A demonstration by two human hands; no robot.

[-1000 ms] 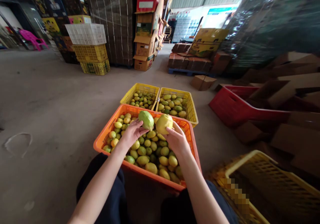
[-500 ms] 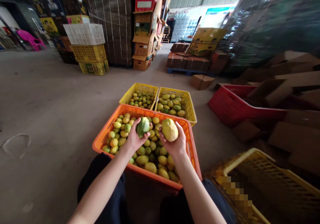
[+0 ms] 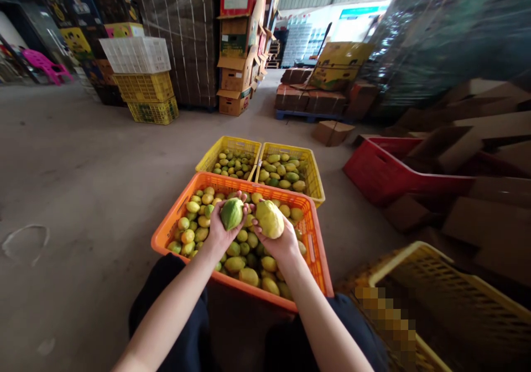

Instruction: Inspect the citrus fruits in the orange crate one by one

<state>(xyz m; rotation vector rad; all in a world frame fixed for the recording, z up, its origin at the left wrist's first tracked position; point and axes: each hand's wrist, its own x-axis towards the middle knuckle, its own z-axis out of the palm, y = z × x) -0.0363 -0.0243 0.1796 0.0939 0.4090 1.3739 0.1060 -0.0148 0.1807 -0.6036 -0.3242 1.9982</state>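
Note:
My left hand [image 3: 218,235] is closed around a green lemon [image 3: 232,214], its pointed end facing down and toward me. In my right hand [image 3: 286,243] rests a larger, knobbly yellow lemon [image 3: 270,219], held with fingers around its left side and underneath. Both hands are side by side, their fingertips close together, above an orange crate [image 3: 326,258]. Yellow and greenish lemons [image 3: 235,264] fill the crate below, partly hidden by my hands and forearms.
Beyond the orange crate stand two yellow crates of sorted lemons, a left one [image 3: 203,164] and a right one [image 3: 318,184]. At right are a red crate [image 3: 369,176] with cardboard and another yellow crate [image 3: 456,289]. Stacked crates [image 3: 143,87] stand far left.
My right hand has moved left with the yellow lemon, bringing it nearer the green one. The green lemon has turned in my left hand, which shifted slightly left.

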